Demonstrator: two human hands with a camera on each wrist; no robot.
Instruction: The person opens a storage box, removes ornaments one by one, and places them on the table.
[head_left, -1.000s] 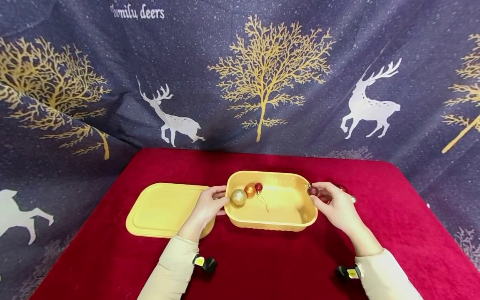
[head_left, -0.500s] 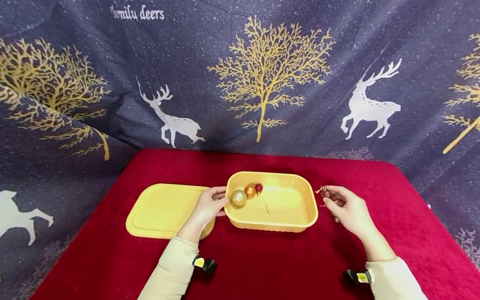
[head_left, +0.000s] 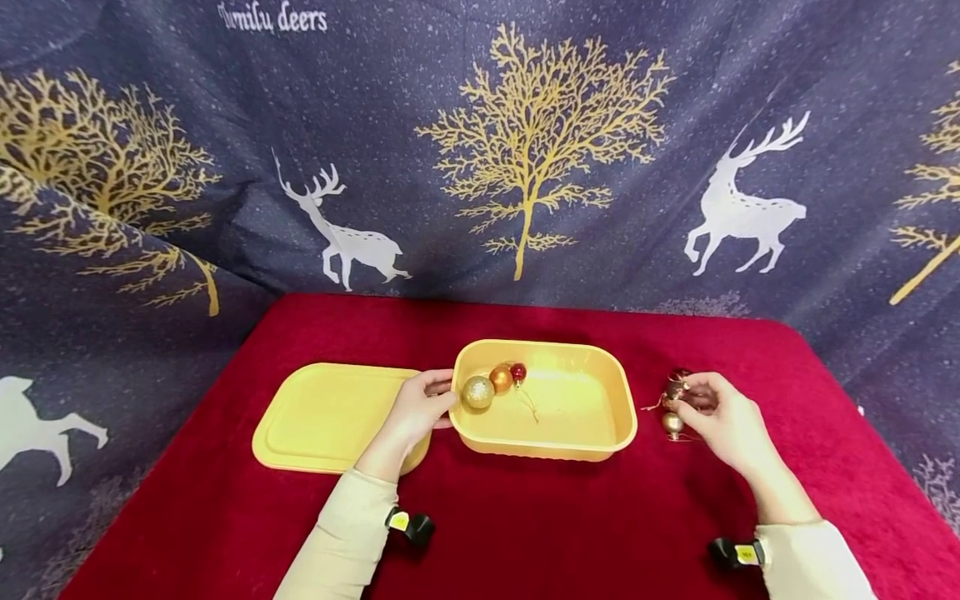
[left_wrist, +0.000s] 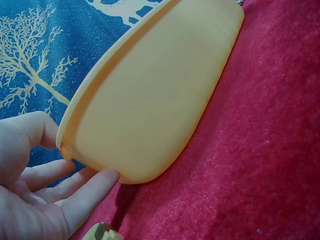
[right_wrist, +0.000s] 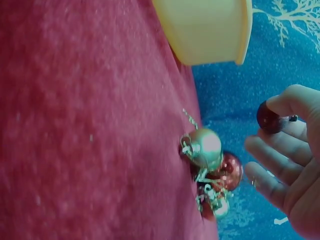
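Observation:
My left hand grips the left end of a yellow plastic box, thumb at the rim and fingers against the end wall. Inside lie a glittery gold bauble, an orange bauble and a small red bauble with a gold string. To the box's right, my right hand pinches a dark red bauble between thumb and fingers. It is over a cluster on the cloth, where a plain gold bauble and a shiny red bauble show; the hand partly hides them in the head view.
A flat yellow lid lies left of the box, partly behind my left forearm. Red cloth covers the table. Behind it hangs a dark blue backdrop printed with deer and trees.
My right hand has moved right, from the box's right rim to above the loose baubles, carrying the dark red bauble. The left hand and the box stay in place.

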